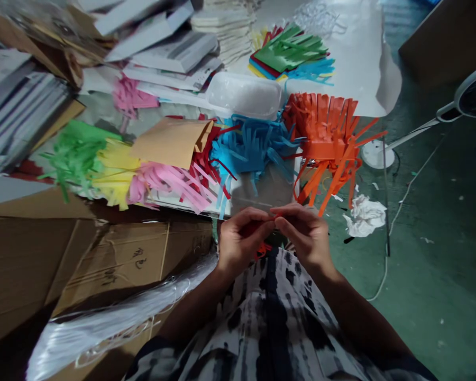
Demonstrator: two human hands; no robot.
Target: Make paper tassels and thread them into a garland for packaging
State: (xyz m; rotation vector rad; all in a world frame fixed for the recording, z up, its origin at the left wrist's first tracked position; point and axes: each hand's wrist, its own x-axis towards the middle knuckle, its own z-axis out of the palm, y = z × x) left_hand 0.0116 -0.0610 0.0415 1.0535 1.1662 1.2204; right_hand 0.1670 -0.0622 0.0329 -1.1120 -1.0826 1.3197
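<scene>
My left hand [244,235] and my right hand [303,233] meet in front of my body, fingertips pinched together. Between them is a piece of red fringed paper [263,250]; its upper part is mostly hidden by the fingers, and thin strips hang below. Just beyond the hands, at the table's edge, lie blue fringed paper [248,145] and orange fringed paper [325,143]. Pink fringed paper [174,182], yellow fringed paper [117,172] and green fringed paper [81,151] lie further left, with a tan paper sheet [168,140] over part of the row.
A white plastic tray [244,95] sits behind the blue paper. Stacked packets [174,50] fill the back left. Cardboard boxes [127,259] and a bundle of clear strands [95,328] are at my left. A white-stemmed round device [418,132] and crumpled tissue [367,216] are right.
</scene>
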